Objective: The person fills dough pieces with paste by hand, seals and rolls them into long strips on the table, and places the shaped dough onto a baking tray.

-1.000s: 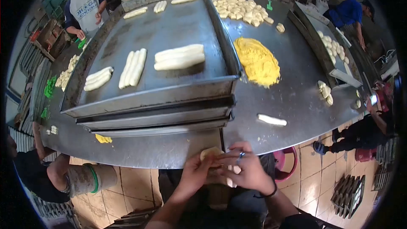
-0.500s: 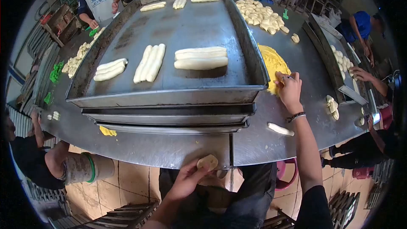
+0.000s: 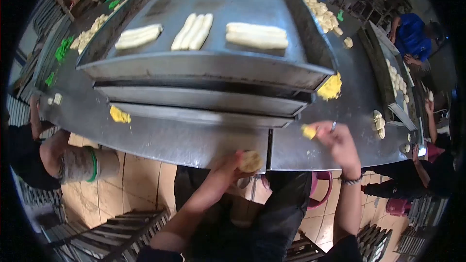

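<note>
My left hand (image 3: 228, 167) is closed around a flat, round tan piece of dough (image 3: 251, 161) at the table's front edge, in shade. Between the fingertips of my right hand (image 3: 337, 143) is a small lump of yellow filling (image 3: 308, 131), held above the metal table right of the seam; the hand is slightly blurred. Beyond it, the larger yellow mass (image 3: 331, 87) shows partly behind the corner of the top baking tray (image 3: 204, 70). Three grouped dough strips (image 3: 192, 31) lie in the near part of that tray, flanked by similar groups.
More trays are stacked underneath. A yellow smear (image 3: 119, 114) lies before them. Dough pieces (image 3: 320, 12) are heaped at back right, with others (image 3: 92, 34) at left. Co-workers stand around the table (image 3: 170, 138); another tray (image 3: 378, 58) stands at right. Below is a pink bucket (image 3: 323, 189).
My right hand has come away from the large yellow mass toward me, carrying a small lump. My left hand still holds its dough. The view has tilted downward.
</note>
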Demonstrator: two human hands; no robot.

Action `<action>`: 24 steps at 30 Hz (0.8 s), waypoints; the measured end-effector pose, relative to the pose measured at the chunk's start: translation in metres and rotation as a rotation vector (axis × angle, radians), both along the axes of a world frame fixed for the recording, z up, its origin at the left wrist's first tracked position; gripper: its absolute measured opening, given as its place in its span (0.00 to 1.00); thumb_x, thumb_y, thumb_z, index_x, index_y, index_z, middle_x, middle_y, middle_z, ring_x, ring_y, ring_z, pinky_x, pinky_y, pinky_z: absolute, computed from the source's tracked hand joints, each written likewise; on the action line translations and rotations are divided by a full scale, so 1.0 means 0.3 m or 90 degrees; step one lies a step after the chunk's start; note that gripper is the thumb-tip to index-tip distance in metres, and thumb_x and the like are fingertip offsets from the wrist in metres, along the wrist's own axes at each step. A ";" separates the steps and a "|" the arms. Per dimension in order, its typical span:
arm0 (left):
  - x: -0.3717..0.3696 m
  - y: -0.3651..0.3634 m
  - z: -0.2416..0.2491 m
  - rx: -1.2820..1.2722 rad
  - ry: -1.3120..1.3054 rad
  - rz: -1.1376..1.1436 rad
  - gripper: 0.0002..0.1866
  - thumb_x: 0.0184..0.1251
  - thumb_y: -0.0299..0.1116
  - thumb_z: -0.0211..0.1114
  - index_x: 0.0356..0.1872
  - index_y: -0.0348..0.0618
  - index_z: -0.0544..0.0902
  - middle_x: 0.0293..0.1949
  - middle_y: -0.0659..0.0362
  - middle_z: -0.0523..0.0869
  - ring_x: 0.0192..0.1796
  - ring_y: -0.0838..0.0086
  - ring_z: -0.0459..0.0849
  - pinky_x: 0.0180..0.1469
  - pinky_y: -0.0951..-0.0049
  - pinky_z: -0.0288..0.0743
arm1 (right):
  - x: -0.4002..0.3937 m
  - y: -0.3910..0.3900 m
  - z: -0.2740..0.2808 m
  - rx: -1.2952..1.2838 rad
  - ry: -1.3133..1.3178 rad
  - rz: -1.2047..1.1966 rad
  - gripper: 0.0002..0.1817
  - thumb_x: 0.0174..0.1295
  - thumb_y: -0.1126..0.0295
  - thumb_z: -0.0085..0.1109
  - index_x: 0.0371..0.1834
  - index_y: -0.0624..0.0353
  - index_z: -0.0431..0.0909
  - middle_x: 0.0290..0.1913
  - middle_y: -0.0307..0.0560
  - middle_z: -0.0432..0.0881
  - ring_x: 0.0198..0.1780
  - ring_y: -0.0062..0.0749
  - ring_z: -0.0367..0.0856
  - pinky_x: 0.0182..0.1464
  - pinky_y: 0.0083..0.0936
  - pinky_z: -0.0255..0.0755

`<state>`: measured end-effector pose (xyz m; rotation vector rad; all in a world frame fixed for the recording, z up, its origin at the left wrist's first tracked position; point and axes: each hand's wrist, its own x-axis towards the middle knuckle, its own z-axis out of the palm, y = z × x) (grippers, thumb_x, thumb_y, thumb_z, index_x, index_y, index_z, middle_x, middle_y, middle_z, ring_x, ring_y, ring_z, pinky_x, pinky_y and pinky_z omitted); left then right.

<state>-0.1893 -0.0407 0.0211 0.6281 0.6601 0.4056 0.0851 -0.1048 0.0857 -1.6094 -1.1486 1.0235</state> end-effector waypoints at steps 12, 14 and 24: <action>0.099 -0.106 0.058 0.103 0.019 -0.199 0.20 0.69 0.40 0.56 0.51 0.31 0.74 0.45 0.53 0.82 0.45 0.71 0.83 0.51 0.75 0.77 | -0.283 -0.196 -0.009 0.202 -0.383 -0.012 0.08 0.38 0.76 0.69 0.24 0.56 0.81 0.25 0.40 0.79 0.32 0.37 0.74 0.38 0.28 0.69; 0.104 -0.119 0.062 0.064 -0.002 -0.207 0.19 0.68 0.38 0.57 0.50 0.32 0.75 0.44 0.54 0.83 0.45 0.72 0.83 0.50 0.75 0.77 | -0.280 -0.233 -0.009 0.220 -0.309 -0.009 0.09 0.39 0.78 0.69 0.26 0.56 0.82 0.27 0.41 0.81 0.34 0.36 0.76 0.40 0.26 0.70; 0.181 -0.203 0.155 0.069 0.022 -0.238 0.16 0.71 0.38 0.54 0.49 0.35 0.76 0.43 0.59 0.82 0.45 0.79 0.82 0.49 0.81 0.73 | -0.291 -0.363 0.041 0.331 -0.489 -0.072 0.15 0.38 0.79 0.66 0.34 0.58 0.84 0.33 0.41 0.83 0.36 0.38 0.78 0.41 0.31 0.72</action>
